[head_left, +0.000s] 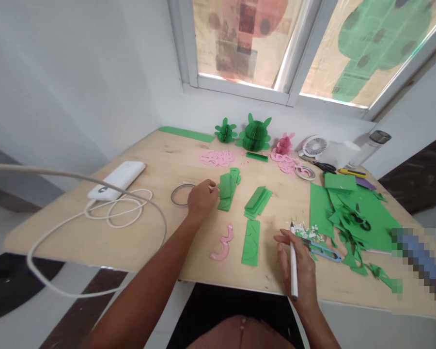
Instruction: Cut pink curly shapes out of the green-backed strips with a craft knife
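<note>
My left hand (202, 199) is closed, fingertips at the left edge of a pile of cut green paper strips (225, 193); what they pinch, if anything, is hidden. A roll of tape (182, 195) lies just left of that hand. In my right hand (301, 266) is a white pen (294, 271), its dark tip pointing away from me. Between the hands lie a green paper strip (251, 242) with curved drawn lines, a folded green paper stack (257, 202) and a pink curved paper cutout (223, 245). Blue-handled thread snips (325, 251) rest beside my right hand.
Green sheets and scraps (370, 218) cover the right side, with black scissors (323, 166) behind. Pink cutouts (218, 158) and green honeycomb paper figures (255, 134) stand toward the wall. A white power bank (118, 180) with a looping cable (131, 225) occupies the left.
</note>
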A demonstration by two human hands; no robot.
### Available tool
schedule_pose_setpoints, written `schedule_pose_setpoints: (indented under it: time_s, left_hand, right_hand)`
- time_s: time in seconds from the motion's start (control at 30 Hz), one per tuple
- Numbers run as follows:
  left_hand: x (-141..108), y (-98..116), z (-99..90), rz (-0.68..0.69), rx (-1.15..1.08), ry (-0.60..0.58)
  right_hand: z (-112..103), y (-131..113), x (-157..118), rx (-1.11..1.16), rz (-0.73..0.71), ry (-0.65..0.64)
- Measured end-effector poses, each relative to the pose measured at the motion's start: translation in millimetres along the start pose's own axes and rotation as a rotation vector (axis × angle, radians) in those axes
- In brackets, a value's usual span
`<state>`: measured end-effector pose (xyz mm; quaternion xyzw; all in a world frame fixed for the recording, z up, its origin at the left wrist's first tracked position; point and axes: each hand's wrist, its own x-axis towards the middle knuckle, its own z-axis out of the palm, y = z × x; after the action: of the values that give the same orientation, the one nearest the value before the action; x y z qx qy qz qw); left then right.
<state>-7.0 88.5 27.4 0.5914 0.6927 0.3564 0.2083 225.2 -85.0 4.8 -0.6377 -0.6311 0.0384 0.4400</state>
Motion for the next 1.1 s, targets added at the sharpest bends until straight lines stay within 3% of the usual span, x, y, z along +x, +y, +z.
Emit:
schedule_pose_setpoints:
  time_s: [0.17,0.3,0.53,0.77,1.1]
  left_hand:
    - [-35,-9,-16.5,0.096,0.104,-0.045]
    - [-76,-21,-32.8,0.208,0.085,-0.178]
    - [-130,-35,-49.6,0.588,0.07,-0.301]
    - [-134,-44,-50.6,0.639,0.154,-0.309]
    - [-129,-40,-43.8,0.594,0.165,-0.35]
  right_hand:
    - [-1,0,-12,-0.029,-0.043,0.002]
    - [2,0,-20,-0.067,-0.09,-0.016]
    - [3,-1,-22,-0.135,-0.253,-0.103]
    - [4,-3,-22,-0.162,-0.361,-0.187]
    - [3,-7,-19,-0.13,-0.369,-0.219]
